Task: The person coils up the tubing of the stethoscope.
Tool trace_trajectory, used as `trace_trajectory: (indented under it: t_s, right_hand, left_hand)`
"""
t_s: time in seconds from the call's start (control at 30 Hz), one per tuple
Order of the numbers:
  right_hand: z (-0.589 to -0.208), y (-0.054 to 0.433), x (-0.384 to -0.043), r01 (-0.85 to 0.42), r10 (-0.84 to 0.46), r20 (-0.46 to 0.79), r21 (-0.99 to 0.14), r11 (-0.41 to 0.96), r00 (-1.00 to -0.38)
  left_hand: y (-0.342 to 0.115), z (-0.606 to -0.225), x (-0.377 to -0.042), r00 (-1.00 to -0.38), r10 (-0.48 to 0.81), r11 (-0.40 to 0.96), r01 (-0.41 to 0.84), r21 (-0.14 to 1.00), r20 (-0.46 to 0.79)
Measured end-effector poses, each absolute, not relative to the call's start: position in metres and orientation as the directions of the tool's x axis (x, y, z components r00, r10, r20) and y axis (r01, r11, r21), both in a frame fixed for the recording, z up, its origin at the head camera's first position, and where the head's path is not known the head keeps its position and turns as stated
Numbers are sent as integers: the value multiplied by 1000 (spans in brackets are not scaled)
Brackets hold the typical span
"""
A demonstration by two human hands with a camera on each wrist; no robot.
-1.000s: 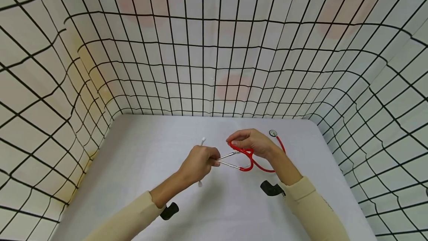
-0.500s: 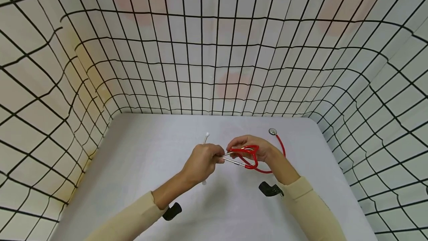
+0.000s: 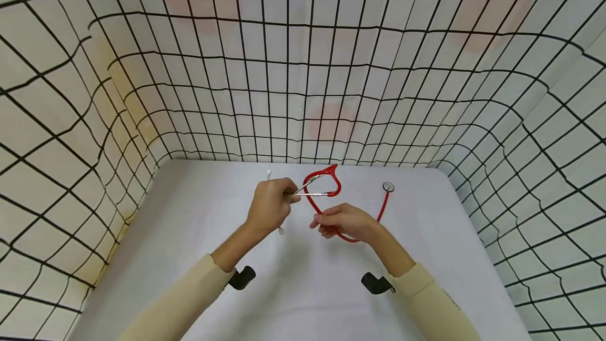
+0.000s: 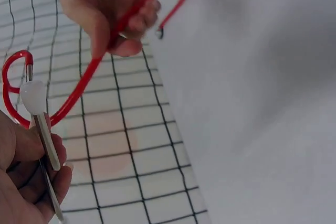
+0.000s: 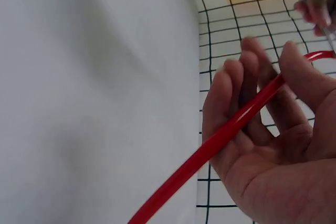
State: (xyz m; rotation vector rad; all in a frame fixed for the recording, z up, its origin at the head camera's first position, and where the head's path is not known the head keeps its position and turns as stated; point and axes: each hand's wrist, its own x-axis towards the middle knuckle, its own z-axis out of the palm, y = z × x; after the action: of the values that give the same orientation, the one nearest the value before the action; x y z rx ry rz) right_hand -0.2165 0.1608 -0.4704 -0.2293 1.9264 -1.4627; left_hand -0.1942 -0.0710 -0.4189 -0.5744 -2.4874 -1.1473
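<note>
Left hand pinching the metal arms of a stethoscope, right hand curled round its red tube, table stretching wide leftward, black mesh along its far edge

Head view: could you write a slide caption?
Over a white table, the left hand grips a stethoscope by its metal tubes; the right hand holds its red tubing.

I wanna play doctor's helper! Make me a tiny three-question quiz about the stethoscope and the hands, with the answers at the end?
1. True or false: the bare left hand holds the silver metal ear tubes.
2. What runs through the bare right hand?
A) a blue cotton rope
B) a red flexible tube
C) a yellow paper strip
3. Which hand is nearer the round silver chest piece?

Key: 1 true; 2 B; 3 the right hand.
</note>
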Motion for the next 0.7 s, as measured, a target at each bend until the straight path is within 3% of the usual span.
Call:
trace_trajectory:
  t_s: [0.5,0.7]
  right_hand:
    - [-459,171,-203,79,-469,-408,-815,575,-783]
    - [-445,173,-203,44,-410,-352,-801,597,-842]
  left_hand:
    - [-115,-461,-223,-935,81,784,273,557,344]
    - [-121,-476,-222,-957,122,816,248,523,263]
